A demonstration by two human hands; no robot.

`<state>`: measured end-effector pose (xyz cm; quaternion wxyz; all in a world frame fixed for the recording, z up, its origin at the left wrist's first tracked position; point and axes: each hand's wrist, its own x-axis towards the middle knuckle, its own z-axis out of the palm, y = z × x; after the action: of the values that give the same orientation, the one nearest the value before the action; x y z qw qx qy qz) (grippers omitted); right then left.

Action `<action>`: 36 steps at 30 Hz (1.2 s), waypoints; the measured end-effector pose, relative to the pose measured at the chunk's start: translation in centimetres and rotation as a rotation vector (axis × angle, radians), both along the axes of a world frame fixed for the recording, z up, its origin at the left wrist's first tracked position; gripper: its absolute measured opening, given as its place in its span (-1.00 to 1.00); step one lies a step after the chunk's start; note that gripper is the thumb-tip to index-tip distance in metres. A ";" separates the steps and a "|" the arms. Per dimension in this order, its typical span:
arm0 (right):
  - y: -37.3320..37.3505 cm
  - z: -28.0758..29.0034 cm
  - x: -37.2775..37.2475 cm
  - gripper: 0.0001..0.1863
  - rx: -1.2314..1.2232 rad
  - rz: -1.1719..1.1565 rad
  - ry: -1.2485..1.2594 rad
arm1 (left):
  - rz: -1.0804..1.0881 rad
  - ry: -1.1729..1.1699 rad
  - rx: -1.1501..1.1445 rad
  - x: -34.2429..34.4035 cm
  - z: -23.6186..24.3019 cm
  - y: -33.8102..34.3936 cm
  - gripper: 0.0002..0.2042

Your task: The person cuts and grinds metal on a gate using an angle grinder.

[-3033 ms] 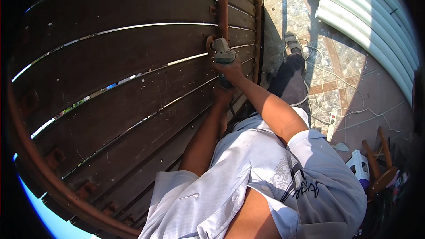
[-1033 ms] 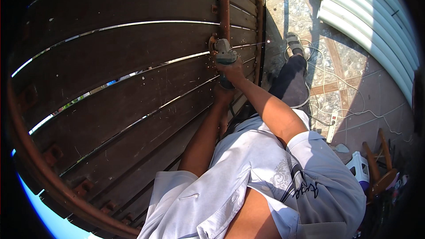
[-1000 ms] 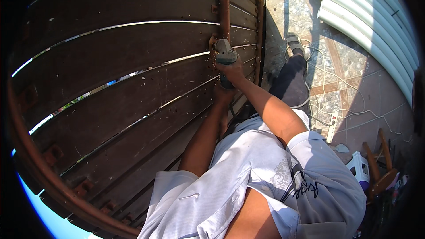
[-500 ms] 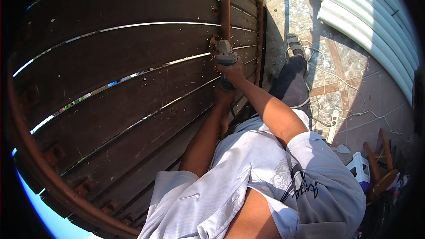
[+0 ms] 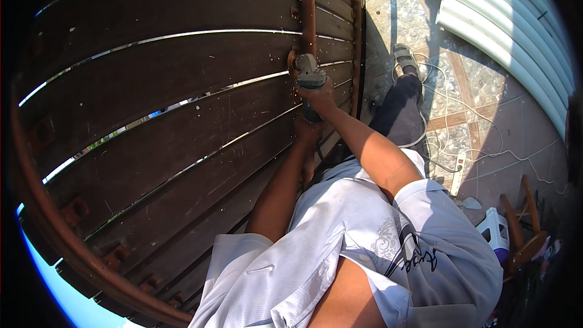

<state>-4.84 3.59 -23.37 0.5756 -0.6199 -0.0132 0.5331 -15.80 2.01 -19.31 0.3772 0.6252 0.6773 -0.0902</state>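
Angle grinder (image 5: 310, 75) is sitting just past 12 o'clock from the middle of the view, head up, body running down toward 6. Right hand (image 5: 318, 93) has its fingers closed round the body just behind the gear head, left hand (image 5: 308, 129) is holding the back end, though it's in shadow so I can't tell how each finger sits. Rusty-looking disc (image 5: 292, 61) is on the 9 o'clock side of the head, right by the lower end of a reddish-brown pipe (image 5: 308, 12); can't tell if they're touching. Few orange specks just below the disc. Dark slatted panel (image 5: 152, 70) fills everything from 8 round to 12. Ribbed pale tubes (image 5: 504, 30) are at 2, white power strip (image 5: 458, 175) at 3, white jug (image 5: 495, 231) and wooden stool (image 5: 527, 248) at 4
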 end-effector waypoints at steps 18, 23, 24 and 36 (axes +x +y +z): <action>0.1 -2.0 -0.1 -0.10 0.047 0.037 0.016 | -0.025 -0.038 0.027 0.6 -0.2 -0.1 -0.23; 0.2 -2.5 -0.4 -0.09 0.031 0.044 0.015 | -0.009 -0.026 -0.021 0.7 0.2 0.0 -0.21; 0.3 -2.8 -0.5 -0.08 0.051 0.033 0.021 | -0.010 -0.038 0.001 0.8 0.2 -0.1 -0.23; 0.5 -3.9 -0.8 -0.05 0.038 0.031 0.024 | -0.023 -0.072 -0.016 1.3 0.3 -0.1 -0.24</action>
<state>-5.64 4.04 -27.25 0.5790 -0.6020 -0.0262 0.5492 -14.54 1.95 -19.01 0.4053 0.6327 0.6554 -0.0770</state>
